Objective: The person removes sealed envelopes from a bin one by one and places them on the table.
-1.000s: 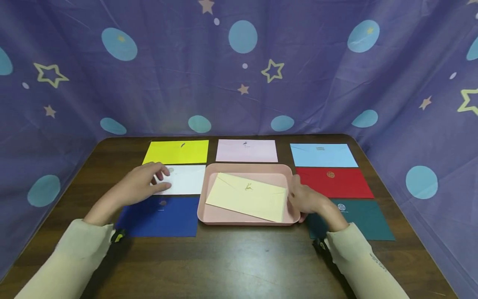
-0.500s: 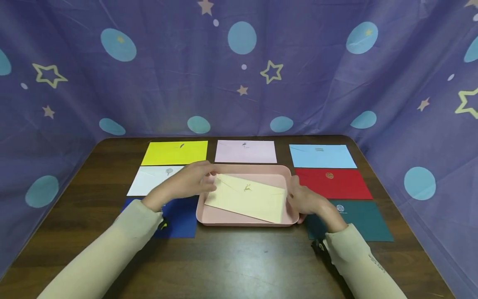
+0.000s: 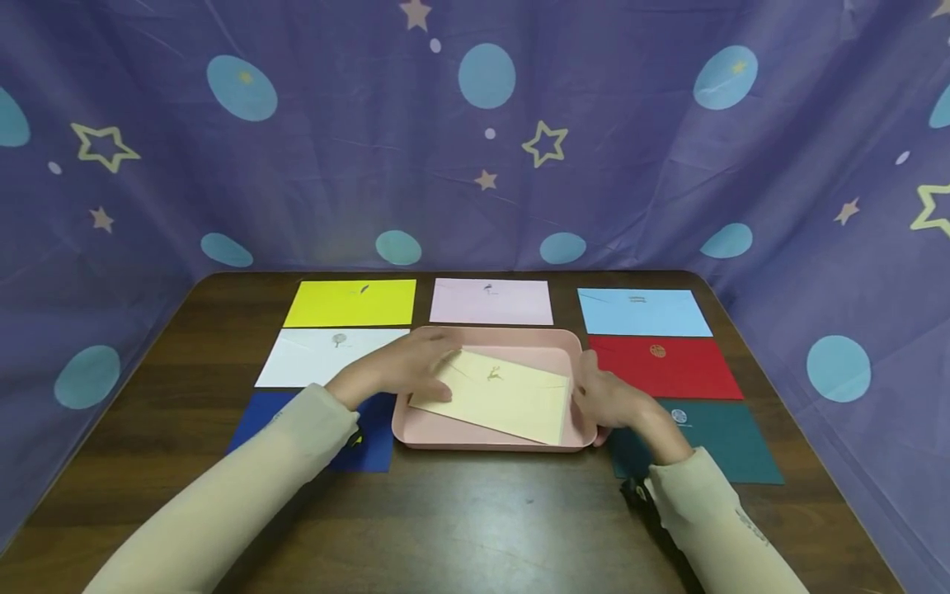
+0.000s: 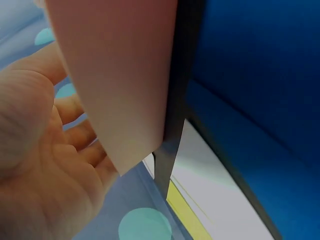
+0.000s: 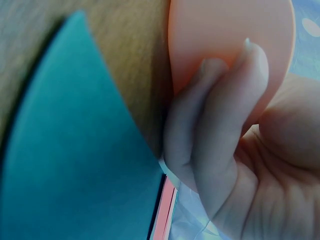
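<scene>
A pink tray (image 3: 475, 435) holds a cream envelope (image 3: 505, 400) with a gold deer print, lying at a slant. My left hand (image 3: 404, 363) reaches over the tray's left rim, its thumb and fingers spread at the envelope's left end; firm contact cannot be made out. In the left wrist view the tray's outer wall (image 4: 115, 80) hides part of those relaxed fingers. My right hand (image 3: 609, 396) grips the tray's right rim. In the right wrist view its fingers (image 5: 220, 120) curl against the outer wall, the thumb on the rim's other side.
Left of the tray lie yellow (image 3: 349, 305), white (image 3: 297, 363) and blue (image 3: 371, 445) envelopes. A pale pink envelope (image 3: 490, 305) lies behind it. Light blue (image 3: 646, 313), red (image 3: 675, 371) and dark green (image 3: 727, 445) ones lie right. A patterned curtain (image 3: 334, 165) hangs behind the table (image 3: 475, 528).
My left hand has moved right, from above the white envelope to the left end of the cream envelope in the tray. My right hand stays on the tray's right rim.
</scene>
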`<state>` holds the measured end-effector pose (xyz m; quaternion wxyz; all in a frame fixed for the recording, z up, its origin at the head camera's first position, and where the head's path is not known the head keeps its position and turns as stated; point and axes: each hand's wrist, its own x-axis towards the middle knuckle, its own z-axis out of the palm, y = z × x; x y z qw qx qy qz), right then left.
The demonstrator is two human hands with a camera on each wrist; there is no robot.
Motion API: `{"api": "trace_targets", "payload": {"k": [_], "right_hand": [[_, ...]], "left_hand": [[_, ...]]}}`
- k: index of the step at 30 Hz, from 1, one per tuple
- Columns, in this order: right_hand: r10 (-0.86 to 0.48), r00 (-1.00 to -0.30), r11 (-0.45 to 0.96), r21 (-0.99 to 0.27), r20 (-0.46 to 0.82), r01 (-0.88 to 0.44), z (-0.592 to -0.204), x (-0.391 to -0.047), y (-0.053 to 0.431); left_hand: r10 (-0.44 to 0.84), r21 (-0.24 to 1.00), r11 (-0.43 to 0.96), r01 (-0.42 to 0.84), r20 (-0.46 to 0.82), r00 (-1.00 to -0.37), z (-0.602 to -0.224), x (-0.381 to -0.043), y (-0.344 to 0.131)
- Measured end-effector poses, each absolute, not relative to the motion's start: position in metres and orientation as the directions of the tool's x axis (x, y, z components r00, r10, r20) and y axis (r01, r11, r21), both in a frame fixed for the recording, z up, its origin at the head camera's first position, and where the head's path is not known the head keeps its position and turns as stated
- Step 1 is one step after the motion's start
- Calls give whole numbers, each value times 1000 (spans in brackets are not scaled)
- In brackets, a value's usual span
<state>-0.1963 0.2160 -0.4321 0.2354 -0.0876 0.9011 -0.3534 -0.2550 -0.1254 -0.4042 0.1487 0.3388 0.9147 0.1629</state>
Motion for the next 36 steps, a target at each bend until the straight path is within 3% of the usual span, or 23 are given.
{"api": "trace_targets", "payload": {"k": [16,36], "right_hand": [[-313,-875,736,-677,-369,22,-431,-196,215],[-322,-874,735,-678,-365,13,-430,-196,215]], "left_hand": [[647,268,751,604,-112,-755,-416,-254,-119],[600,262,788,557,-124,-790,-415,-243,-115]]}}
